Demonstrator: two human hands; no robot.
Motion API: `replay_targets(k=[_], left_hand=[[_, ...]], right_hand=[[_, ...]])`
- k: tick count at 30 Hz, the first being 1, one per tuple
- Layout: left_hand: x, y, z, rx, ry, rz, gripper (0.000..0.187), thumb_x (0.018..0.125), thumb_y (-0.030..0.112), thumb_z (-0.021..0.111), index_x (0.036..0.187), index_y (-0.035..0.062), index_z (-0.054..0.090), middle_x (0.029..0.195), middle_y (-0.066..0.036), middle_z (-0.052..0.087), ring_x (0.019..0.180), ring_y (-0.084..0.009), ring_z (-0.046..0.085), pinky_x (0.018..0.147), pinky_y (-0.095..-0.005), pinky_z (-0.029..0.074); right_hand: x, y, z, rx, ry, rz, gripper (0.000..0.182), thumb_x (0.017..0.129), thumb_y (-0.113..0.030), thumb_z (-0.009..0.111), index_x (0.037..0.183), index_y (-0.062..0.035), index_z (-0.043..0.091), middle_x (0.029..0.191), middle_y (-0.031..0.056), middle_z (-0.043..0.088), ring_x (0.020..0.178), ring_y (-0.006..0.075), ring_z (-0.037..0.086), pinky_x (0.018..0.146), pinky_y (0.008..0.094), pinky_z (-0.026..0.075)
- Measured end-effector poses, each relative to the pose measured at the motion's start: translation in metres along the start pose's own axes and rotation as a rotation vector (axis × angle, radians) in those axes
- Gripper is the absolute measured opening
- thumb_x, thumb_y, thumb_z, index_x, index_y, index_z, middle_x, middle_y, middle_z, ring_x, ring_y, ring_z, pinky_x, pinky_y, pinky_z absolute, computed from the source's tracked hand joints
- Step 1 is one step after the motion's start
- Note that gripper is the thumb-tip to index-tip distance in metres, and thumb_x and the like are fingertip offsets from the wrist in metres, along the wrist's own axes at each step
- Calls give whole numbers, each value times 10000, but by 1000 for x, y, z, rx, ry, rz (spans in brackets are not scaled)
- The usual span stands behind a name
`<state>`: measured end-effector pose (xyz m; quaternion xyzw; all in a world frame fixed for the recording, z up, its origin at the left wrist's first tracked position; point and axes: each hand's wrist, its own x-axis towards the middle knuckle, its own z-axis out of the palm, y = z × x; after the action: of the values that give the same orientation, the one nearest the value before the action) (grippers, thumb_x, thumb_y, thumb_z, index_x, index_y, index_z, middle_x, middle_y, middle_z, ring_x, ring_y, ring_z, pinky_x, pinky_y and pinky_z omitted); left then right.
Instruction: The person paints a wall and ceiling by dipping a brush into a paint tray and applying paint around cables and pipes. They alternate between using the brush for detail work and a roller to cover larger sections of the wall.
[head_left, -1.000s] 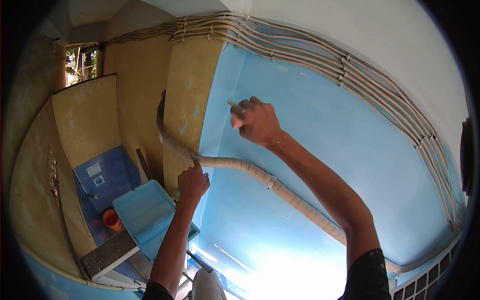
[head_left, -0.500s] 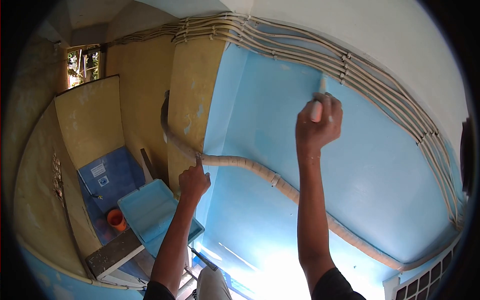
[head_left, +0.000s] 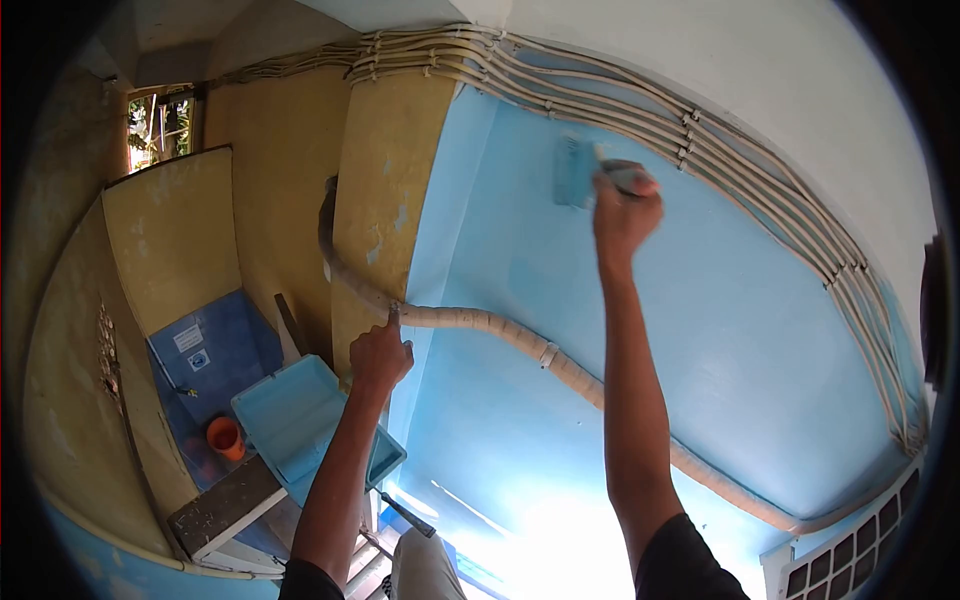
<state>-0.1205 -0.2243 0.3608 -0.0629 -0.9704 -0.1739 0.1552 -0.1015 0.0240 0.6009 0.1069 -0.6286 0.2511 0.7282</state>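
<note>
My right hand (head_left: 632, 205) is raised and closed around the handle of a paintbrush (head_left: 578, 170). Motion blurs the brush, and its broad light-blue head lies against the light-blue wall (head_left: 540, 230), just under the cables. My left hand (head_left: 381, 355) reaches up to a bent beige pipe (head_left: 470, 319). Its index finger is stretched out and touches the pipe where it crosses the edge of the yellow column (head_left: 390, 140). The thumb stands apart, and nothing shows in that hand.
Beige cables (head_left: 600, 107) run along the wall's top. Low on the left are a blue tray (head_left: 290, 410), an orange pail (head_left: 226, 437) and a wooden plank (head_left: 225, 505). A dark-tipped tool (head_left: 408, 515) lies near my knee (head_left: 425, 570). A white grille (head_left: 850, 550) stands lower right.
My right hand has moved left and slightly up with the paintbrush, its wrist turned so the brush head points left. My left hand keeps its place at the pipe.
</note>
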Motion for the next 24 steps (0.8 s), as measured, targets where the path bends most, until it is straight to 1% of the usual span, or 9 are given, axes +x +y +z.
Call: replay_targets(k=[3,6,8,10,15,17,19,22,24], left_hand=[[0,-6,-1,-21,-5,12,712,910,340,685,1524,129,394,910,-170,712,827,-343,725,749,-451,567],[2,-9,1,-24,-7,31,700,907,329,688,1519,142,404,909,-176,710,829,-346,725,757,-456,566],[3,-8,3,-5,9,46,703,905,318,691,1516,121,405,905,-174,714,822,-348,725,758,-457,567],[2,-4,2,6,22,49,707,902,314,696,1512,103,406,902,-171,718,820,-347,726,754,-455,569],[4,3,7,39,51,67,723,894,304,710,1499,52,404,893,-169,728,822,-342,729,742,-441,576],[3,3,9,83,62,57,730,891,305,716,1498,45,403,891,-175,729,820,-340,732,735,-435,581],[4,4,10,112,61,68,730,890,304,717,1496,43,404,889,-176,729,811,-340,733,733,-431,584],[5,-1,10,109,77,76,728,892,307,714,1498,49,404,883,-172,727,815,-342,733,739,-439,584],[6,-2,3,67,-15,52,775,887,335,707,1538,99,358,927,-210,705,868,-379,715,784,-478,576]], right_hand=[[0,2,-63,117,145,37,128,737,28,715,858,-11,724,738,76,682,666,141,626,652,272,505],[-7,-5,-103,-9,273,-71,155,760,84,671,851,-30,723,819,78,701,718,172,656,674,269,527],[-13,-17,-109,-471,429,-233,171,770,88,663,850,-52,720,886,78,701,784,208,676,690,313,553],[-26,-20,-88,-572,338,-364,198,772,53,660,870,-105,725,994,85,693,911,263,678,725,375,568],[-93,-1,5,-462,-189,-533,303,622,-91,767,908,-135,676,1105,166,674,864,290,640,633,378,530],[-99,-14,7,-330,-290,-460,250,655,-65,747,889,-121,679,1024,135,697,820,275,648,628,373,524],[-102,-13,6,126,-350,-47,161,711,-26,715,853,-95,681,912,90,709,747,271,655,630,356,524],[-97,35,-36,228,-31,10,73,791,70,695,799,-1,678,886,82,726,746,198,692,690,304,536],[-85,19,-99,290,88,322,26,850,45,722,851,61,701,989,83,724,850,135,660,726,267,538]])
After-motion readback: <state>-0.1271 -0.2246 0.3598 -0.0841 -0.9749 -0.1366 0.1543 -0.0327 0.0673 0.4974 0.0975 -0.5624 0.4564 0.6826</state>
